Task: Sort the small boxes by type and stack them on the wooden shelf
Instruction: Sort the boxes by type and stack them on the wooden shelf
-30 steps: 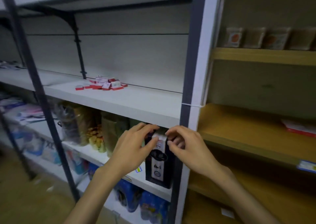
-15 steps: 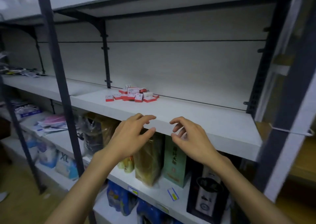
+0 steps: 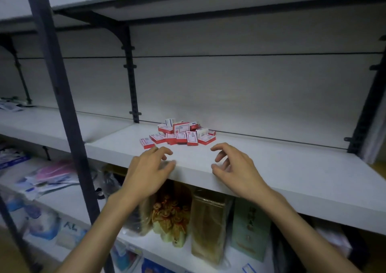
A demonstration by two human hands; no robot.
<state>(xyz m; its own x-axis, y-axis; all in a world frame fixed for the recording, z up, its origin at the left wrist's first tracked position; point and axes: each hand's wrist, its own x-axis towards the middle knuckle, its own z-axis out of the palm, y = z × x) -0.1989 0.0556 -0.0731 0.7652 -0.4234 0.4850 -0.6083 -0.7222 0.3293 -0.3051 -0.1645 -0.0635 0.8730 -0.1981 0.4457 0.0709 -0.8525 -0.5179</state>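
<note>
Both hands hover loosely curled, holding nothing.

Loose heap of small red-and-white cardboard boxes on the white shelf board, at the far side, close to the back wall, left of the board's centre. Unsorted — some flat, some tilted, some propped on others. One box lies flat at the near-left edge of the heap, just beside the rest. Printing too small to read.

The white shelf carried a loose heap of small red-and-white boxes near its back.
</note>
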